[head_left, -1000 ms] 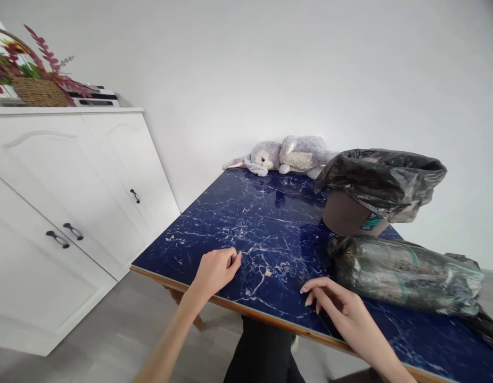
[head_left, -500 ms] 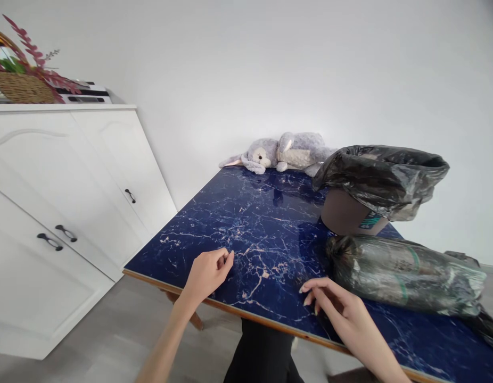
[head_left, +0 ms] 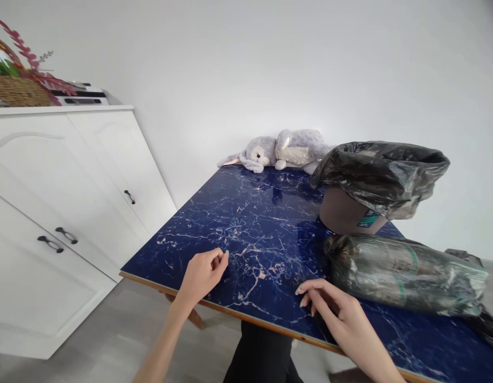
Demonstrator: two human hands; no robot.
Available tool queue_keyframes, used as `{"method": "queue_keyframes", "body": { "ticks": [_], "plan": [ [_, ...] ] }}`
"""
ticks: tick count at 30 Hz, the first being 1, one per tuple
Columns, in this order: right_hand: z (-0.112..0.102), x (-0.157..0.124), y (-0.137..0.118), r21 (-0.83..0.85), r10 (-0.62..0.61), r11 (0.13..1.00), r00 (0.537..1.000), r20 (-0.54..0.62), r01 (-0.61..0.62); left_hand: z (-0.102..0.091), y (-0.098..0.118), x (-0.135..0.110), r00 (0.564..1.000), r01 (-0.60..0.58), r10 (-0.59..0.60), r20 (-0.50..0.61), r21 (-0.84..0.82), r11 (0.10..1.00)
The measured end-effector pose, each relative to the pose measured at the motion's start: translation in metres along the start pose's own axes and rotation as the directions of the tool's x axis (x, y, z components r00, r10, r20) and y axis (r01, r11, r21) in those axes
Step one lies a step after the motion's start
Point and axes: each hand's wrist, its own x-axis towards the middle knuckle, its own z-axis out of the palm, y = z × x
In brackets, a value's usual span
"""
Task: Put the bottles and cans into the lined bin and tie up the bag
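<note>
My left hand [head_left: 202,274] rests on the dark blue marbled table [head_left: 246,229] near its front edge, fingers curled in against the thumb with nothing visible in them. My right hand [head_left: 334,314] lies on the table further right, fingers loosely bent and apart, empty. Its fingertips are a short way from a filled dark plastic bag [head_left: 402,274] that lies on its side. Behind that bag stands a brown bin [head_left: 344,215] lined with a black plastic bag [head_left: 380,173] folded over its rim.
A grey plush toy [head_left: 278,151] lies at the table's far end against the white wall. A white cabinet [head_left: 66,213] with dark handles stands at the left, with a wicker flower basket [head_left: 17,88] on top. Grey floor lies between cabinet and table.
The view has shifted slightly. Both hands stay resting on the table in nearly the same poses; my right hand has edged a little to the left.
</note>
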Motion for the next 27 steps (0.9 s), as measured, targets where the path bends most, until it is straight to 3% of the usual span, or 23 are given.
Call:
{"method": "queue_keyframes", "body": {
  "ticks": [27],
  "plan": [
    [0.0009,-0.0002,-0.0063,-0.004,0.051,0.999,0.998,-0.037,-0.052,0.0011,-0.0032,0.0009,1.000,0.021,-0.021,0.017,-0.017,1.000]
  ]
}}
